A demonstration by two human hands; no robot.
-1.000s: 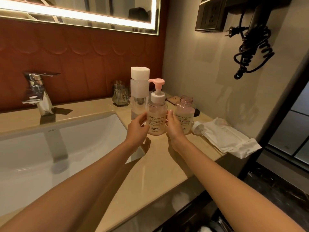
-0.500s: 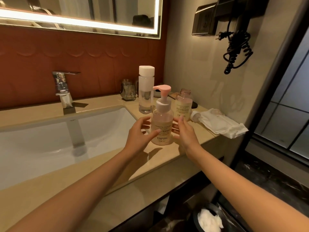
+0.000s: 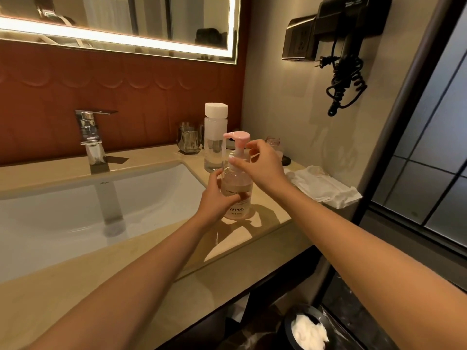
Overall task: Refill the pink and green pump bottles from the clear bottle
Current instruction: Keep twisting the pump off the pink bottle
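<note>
Standing upright near counter front edge: pink pump bottle [image 3: 237, 195], base on the beige countertop [image 3: 156, 251], pump fitted.
Left hand [image 3: 218, 198]: wrapped round the bottle's body, clenched on it.
Right hand [image 3: 262, 164]: fingertips [image 3: 233, 161] closed on the pump collar, under the pink head.
Front edge: bare strip of countertop between bottle base and the drop; right corner of the counter close beside the bottle.
Left of bottle: rim of the white sink basin [image 3: 75, 213] close by; the counter is a narrow band here.
Below edge: one dark bin [image 3: 307, 329] with white tissue inside.
Right: one crumpled white cloth [image 3: 326, 186] at the wall side, apart from the bottle.
Behind: clear bottle [image 3: 214, 140], white cap on, upright, a little liquid at the bottom; just behind the pink one.
Behind right hand: one open-necked pump bottle [image 3: 273, 144], mostly hidden, colour unclear.
Back row: glass tumblers [image 3: 188, 138], count unclear; one chrome faucet [image 3: 91, 135].
Wall: one hair dryer [image 3: 346, 41], coiled cord hanging.
Count: bottles 3, hands 2.
</note>
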